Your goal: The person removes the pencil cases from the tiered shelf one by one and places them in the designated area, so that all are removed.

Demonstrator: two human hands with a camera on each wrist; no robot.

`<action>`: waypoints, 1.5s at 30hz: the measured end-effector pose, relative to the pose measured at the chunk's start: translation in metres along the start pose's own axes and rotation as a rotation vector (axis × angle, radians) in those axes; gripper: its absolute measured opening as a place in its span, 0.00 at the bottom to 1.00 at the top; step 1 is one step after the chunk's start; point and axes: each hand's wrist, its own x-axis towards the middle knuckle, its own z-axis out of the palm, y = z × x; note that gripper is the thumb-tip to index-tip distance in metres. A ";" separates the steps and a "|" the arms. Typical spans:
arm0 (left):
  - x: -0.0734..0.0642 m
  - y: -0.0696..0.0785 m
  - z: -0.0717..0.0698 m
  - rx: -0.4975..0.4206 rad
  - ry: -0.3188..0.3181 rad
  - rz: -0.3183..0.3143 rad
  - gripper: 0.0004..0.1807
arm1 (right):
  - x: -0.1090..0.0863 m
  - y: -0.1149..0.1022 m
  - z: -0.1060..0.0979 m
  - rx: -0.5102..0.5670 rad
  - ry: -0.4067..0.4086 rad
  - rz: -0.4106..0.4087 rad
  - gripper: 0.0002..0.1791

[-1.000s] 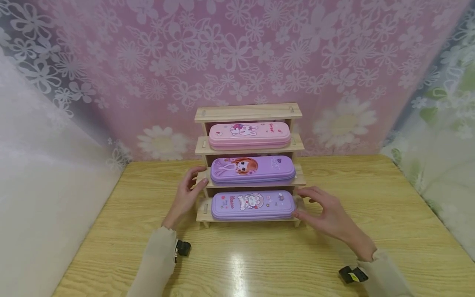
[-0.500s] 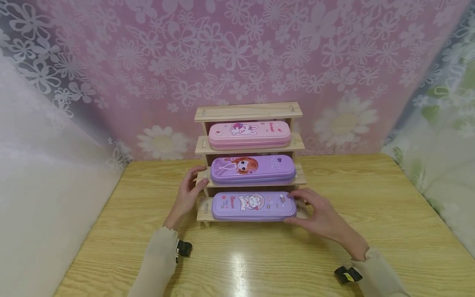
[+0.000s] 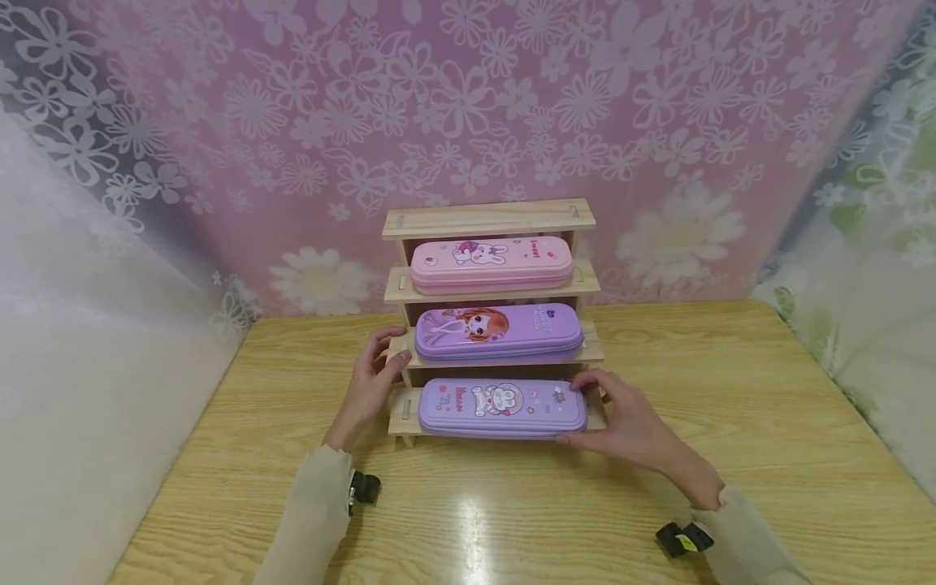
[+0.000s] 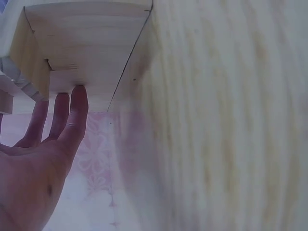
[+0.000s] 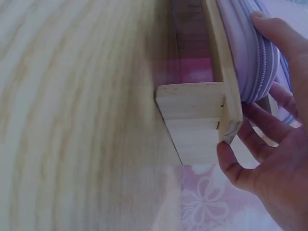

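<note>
A small tiered wooden rack (image 3: 490, 218) bears three zippered pencil cases. The pink case (image 3: 491, 266) lies on the upper tier, a purple case with a red-haired girl (image 3: 504, 333) on the middle one. On the lowest tier is a lavender pencil case (image 3: 504, 406) with a bunny print. My right hand (image 3: 632, 422) pinches its right end, thumb along the zippered front edge; in the right wrist view a fingertip also meets the shelf's end. My left hand (image 3: 373, 386) holds the rack's left side at the middle tier, with its fingers (image 4: 79, 103) against the side panel.
The rack stands on a wood-grain table (image 3: 292, 487), its topmost board bearing nothing. Behind the table hangs a pink flowered curtain (image 3: 468, 122); pale hangings (image 3: 88, 325) flank both sides. Each wrist carries a small black camera (image 3: 683, 539).
My right hand has moved left onto the right end of the lavender pencil case and taken hold of it. The case has shifted slightly right. My left hand stays in place.
</note>
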 end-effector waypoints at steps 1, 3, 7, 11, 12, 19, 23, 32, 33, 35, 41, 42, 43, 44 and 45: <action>0.000 0.000 0.000 0.005 -0.001 -0.005 0.21 | 0.000 0.000 -0.001 0.019 -0.005 0.016 0.37; 0.000 0.002 0.001 0.019 0.002 -0.013 0.21 | -0.001 0.001 -0.003 0.043 -0.013 0.038 0.38; 0.000 0.004 0.002 0.036 0.010 -0.019 0.20 | -0.005 0.004 -0.012 0.087 -0.037 0.056 0.41; 0.000 0.005 0.003 0.037 0.012 0.000 0.20 | -0.011 0.009 -0.024 0.111 -0.094 0.095 0.42; 0.000 0.005 0.003 0.040 0.012 0.007 0.20 | -0.012 0.011 -0.027 0.119 -0.105 0.102 0.42; 0.001 0.003 0.003 0.065 0.015 0.020 0.19 | -0.018 0.024 -0.047 0.294 -0.136 0.099 0.40; 0.001 0.003 0.002 0.059 0.013 0.014 0.20 | -0.022 0.029 -0.055 0.365 -0.139 0.108 0.40; 0.001 0.003 0.002 0.059 0.004 0.016 0.20 | -0.029 0.039 -0.072 0.427 -0.146 0.126 0.41; 0.001 0.003 0.002 0.056 0.003 0.016 0.20 | -0.030 0.040 -0.074 0.429 -0.148 0.127 0.41; 0.002 0.003 0.002 0.053 0.001 0.013 0.20 | -0.032 0.041 -0.078 0.440 -0.147 0.120 0.41; 0.002 0.004 0.003 0.047 0.002 -0.002 0.20 | -0.040 0.048 -0.093 0.439 -0.139 0.115 0.42; 0.002 0.004 0.003 0.047 0.002 -0.004 0.20 | -0.042 0.049 -0.095 0.436 -0.140 0.114 0.43; 0.002 0.004 0.003 0.046 0.002 -0.005 0.20 | -0.043 0.050 -0.098 0.435 -0.138 0.118 0.43; 0.002 0.004 0.003 0.046 0.001 -0.006 0.20 | -0.044 0.050 -0.100 0.435 -0.138 0.124 0.43; 0.002 0.004 0.003 0.046 0.001 -0.005 0.20 | -0.046 0.052 -0.103 0.436 -0.137 0.124 0.43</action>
